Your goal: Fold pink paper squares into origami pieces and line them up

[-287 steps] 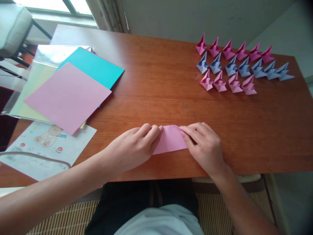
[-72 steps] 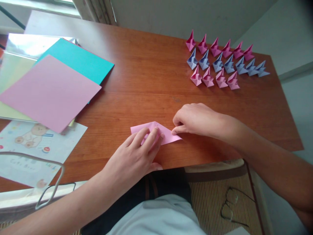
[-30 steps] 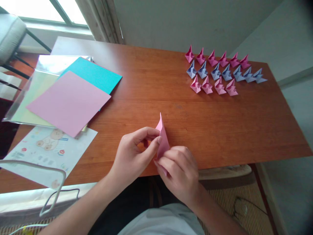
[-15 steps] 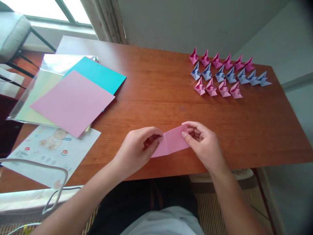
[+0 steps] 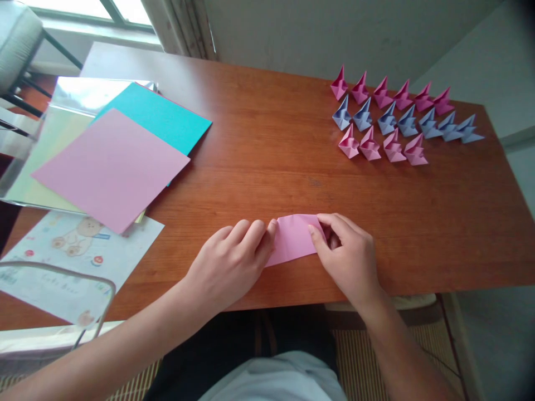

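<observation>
A folded strip of pink paper point(image 5: 295, 236) lies between my two hands, low over the near edge of the wooden table. My left hand point(image 5: 236, 257) grips its left end, knuckles upward, with the fingertips partly hidden. At the right end, my right hand point(image 5: 349, 250) pinches the paper between thumb and fingers. Farther off at the right stand three rows of small folded-paper figures: dark pink figures point(image 5: 382, 92) at the back, blue figures point(image 5: 388, 118) in the middle and lighter pink figures point(image 5: 393, 146) in front.
Loose sheets lie at the left: a pink sheet point(image 5: 112, 167) over a turquoise sheet point(image 5: 167, 120) and a clear packet point(image 5: 69, 89). Nearer me is a printed bear sheet point(image 5: 121, 239), with a bent pale rod point(image 5: 83, 271) above it. A chair point(image 5: 19, 44) stands beyond the table point(image 5: 259, 150).
My left hand has turned knuckles-up and its fingers now press along the paper's left end. The paper looks flatter. My right hand keeps its pinch, and the camera view has shifted slightly.
</observation>
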{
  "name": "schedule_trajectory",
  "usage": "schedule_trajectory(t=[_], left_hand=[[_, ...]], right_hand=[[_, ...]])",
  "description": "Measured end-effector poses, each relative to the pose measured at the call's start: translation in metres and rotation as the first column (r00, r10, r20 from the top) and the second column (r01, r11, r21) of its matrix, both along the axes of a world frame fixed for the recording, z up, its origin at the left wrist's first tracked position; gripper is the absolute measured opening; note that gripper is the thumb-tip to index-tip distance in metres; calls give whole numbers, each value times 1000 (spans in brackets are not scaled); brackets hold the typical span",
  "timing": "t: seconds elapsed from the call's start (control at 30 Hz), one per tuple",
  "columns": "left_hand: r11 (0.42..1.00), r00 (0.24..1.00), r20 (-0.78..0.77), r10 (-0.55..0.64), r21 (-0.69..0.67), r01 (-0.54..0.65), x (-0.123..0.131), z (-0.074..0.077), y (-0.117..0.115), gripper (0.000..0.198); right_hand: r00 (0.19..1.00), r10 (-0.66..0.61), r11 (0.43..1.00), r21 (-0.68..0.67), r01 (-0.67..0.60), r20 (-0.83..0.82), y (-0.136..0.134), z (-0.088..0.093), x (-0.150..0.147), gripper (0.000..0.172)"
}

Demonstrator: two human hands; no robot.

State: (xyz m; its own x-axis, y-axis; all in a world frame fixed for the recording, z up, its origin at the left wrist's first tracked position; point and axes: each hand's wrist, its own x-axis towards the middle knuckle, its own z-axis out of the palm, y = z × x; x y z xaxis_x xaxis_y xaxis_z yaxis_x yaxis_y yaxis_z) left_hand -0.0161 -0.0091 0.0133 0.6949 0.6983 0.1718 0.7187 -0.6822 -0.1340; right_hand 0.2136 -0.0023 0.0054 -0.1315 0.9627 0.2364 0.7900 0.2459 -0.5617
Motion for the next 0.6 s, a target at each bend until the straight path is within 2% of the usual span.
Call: schedule_trajectory(t=[0.2, 0.43, 0.6], left_hand=[[1000, 999, -43, 0, -6, 0, 2, 1, 0, 45], [999, 995, -93, -26, -36, 23, 1, 7, 3, 44], [996, 994, -88, -65, -61, 60, -1, 10, 10, 36]], right_hand=[[997, 60, 996, 63, -63, 44, 0, -1, 2, 6], [997, 61, 996, 64, -64, 53, 0, -2, 2, 6], [997, 59, 997, 48, -62, 53, 0, -1, 2, 8]])
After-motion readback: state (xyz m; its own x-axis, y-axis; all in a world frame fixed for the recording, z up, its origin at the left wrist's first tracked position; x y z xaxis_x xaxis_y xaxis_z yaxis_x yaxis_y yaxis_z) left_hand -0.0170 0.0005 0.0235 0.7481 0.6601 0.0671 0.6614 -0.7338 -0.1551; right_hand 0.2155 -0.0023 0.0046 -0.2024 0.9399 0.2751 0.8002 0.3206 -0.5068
